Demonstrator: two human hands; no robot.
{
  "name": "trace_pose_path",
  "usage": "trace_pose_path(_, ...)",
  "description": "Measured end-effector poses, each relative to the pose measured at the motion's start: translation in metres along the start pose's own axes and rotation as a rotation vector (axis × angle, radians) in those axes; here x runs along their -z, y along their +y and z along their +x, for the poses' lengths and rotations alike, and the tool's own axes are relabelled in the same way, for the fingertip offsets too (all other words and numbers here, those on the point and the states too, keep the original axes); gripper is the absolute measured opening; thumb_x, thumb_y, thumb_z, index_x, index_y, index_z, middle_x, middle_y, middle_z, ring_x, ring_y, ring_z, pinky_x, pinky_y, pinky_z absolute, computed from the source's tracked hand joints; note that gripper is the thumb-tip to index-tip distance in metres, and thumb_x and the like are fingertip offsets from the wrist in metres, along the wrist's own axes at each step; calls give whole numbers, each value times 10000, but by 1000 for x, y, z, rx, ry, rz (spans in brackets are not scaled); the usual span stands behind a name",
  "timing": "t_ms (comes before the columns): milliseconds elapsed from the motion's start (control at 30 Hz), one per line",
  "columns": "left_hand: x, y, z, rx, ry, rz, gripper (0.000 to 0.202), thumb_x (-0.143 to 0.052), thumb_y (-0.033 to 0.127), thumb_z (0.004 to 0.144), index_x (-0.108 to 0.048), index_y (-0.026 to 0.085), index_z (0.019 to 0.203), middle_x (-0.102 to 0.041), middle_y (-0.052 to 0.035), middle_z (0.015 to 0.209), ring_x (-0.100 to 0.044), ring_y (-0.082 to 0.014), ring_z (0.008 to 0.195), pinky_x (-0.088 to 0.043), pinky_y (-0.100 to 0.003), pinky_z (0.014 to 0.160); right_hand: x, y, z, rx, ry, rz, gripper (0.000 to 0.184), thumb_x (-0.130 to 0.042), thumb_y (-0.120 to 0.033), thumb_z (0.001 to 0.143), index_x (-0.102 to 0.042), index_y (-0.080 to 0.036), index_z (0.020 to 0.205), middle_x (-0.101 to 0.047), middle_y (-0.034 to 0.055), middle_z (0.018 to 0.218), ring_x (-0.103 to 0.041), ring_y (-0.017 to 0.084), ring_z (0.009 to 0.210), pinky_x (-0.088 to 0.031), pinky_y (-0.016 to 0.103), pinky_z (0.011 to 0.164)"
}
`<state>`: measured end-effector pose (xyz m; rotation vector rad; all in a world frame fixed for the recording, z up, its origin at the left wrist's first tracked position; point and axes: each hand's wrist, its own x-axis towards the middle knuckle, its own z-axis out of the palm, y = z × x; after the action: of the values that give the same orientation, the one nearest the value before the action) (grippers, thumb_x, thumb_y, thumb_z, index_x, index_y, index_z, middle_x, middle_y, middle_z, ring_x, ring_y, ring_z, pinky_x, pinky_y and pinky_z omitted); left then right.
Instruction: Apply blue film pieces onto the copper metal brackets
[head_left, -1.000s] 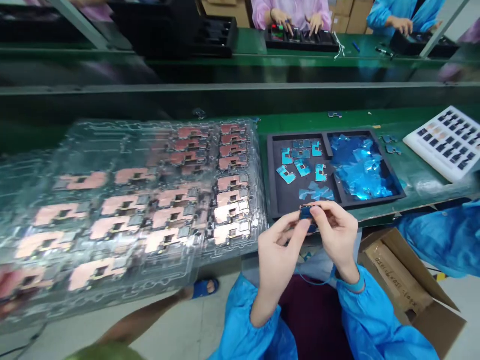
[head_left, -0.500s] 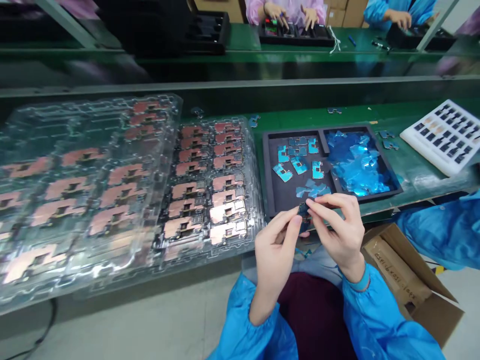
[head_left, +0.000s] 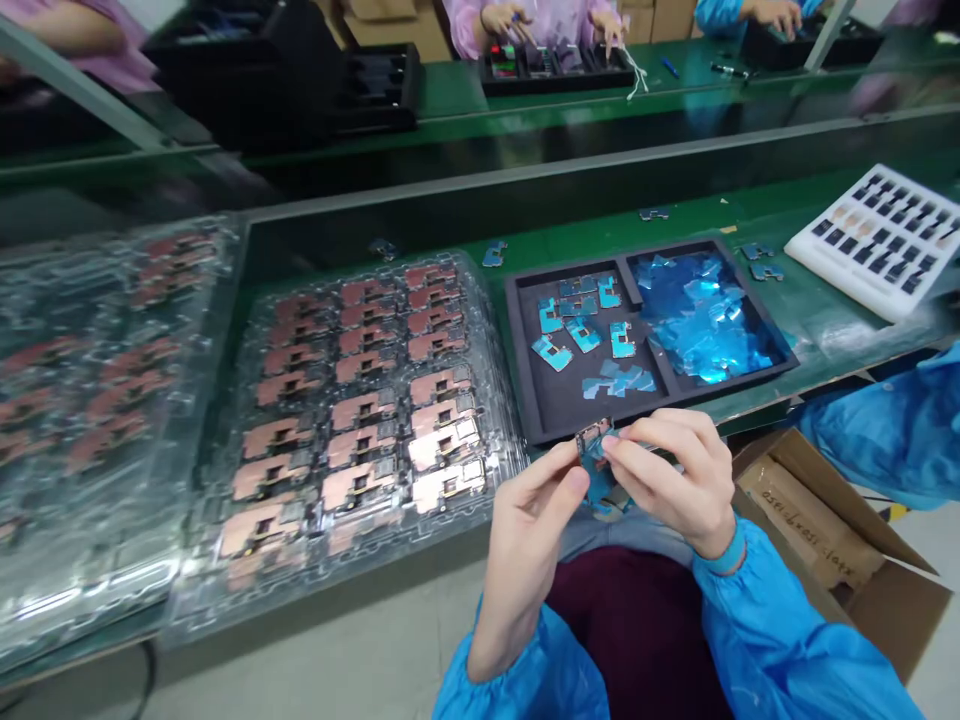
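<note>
Just in front of the black tray's near edge, my left hand [head_left: 536,515] pinches a small circuit board [head_left: 594,432] by its left side. The fingertips of my right hand [head_left: 675,480] are closed on a bit of blue film [head_left: 598,447] at the board's right side; how much of it is stuck to the board is hard to see. In the left part of the black divided tray [head_left: 531,410] lie several blue-covered circuit boards [head_left: 577,335] and a few loose film pieces [head_left: 619,380]. Its right part holds a heap of shiny blue film [head_left: 701,320].
Left of the black tray stands a stack of clear plastic trays [head_left: 499,400] with copper-coloured boards; another clear tray [head_left: 169,480] is farther left. A white holder [head_left: 817,255] with black parts is at right, above an open carton [head_left: 892,620]. Co-workers' hands [head_left: 506,20] show across the bench.
The left clear tray has moved left off the stack, uncovering another column of boards. My hands are slightly lower, and the board is tilted so blue film shows on it. The view has shifted.
</note>
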<state>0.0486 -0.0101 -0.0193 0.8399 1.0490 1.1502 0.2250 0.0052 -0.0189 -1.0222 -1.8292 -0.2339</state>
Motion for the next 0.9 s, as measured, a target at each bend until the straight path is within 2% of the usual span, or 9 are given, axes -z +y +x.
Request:
trace_pose_path(100,-3,3,1,56,-3,-96,304,-941,465,869,-911,274,1103,-876,-80,1152,-823,-232,1070,-646,-288,989,4,0,-1,43,-54,-32,230,-745,-110,999,-766,-239,1188,-827,29,991,-736,192,931,-674,332,849)
trace_pose_path(233,-7,7,4,133,-7,-236,308,-970,444,838,-904,281,1090,-882,-56,1060,-818,-165,910,-638,-204,849,7,2,3,143,-56,-38,158,-722,-94,1006,-775,-184,1124,-842,44,979,-778,183,936,-690,294,854)
trace_pose_path(367,-8,10,7,171,-22,-324,339,-986,433,821,-890,259,1097,-874,-43,1017,-786,-131,815,-629,-186,800,8,5,3,188,-91,5,176,-691,-113,1031,-779,-233,1126,-859,24,1115,-816,185,1051,-721,307,916)
trace_pose_path(567,-9,14,10,187,-12,-444,262,-991,410,820,-880,239,984,-874,-26,1036,-814,-148,882,-652,-185,791,13,3,-2,238,-124,82,119,-697,-128,1032,-752,-231,1014,-859,51,1149,-820,202,1138,-737,325,943)
trace_pose_path(700,-12,17,10,177,11,-476,245,-965,385,856,-874,221,1014,-866,-29,1091,-837,-196,937,-677,-227,806,18,2,-6,252,-104,171,83,-723,-93,1005,-734,-175,998,-854,112,1125,-823,221,1127,-729,350,980)
trace_pose_path(800,-17,18,12,172,44,-507,228,-951,367,875,-870,206,1016,-862,-24,1090,-841,-193,929,-678,-210,774,23,-2,-11,240,-69,165,131,-705,-65,1004,-718,-185,953,-852,90,1072,-820,193,1094,-725,320,969)
trace_pose_path(900,-21,18,17,152,98,-529,191,-922,346,911,-864,196,1014,-863,-27,1085,-842,-182,938,-684,-204,815,30,-7,-25,191,-11,100,153,-694,-50,1001,-696,-191,941,-845,68,1049,-807,172,1064,-732,291,903)
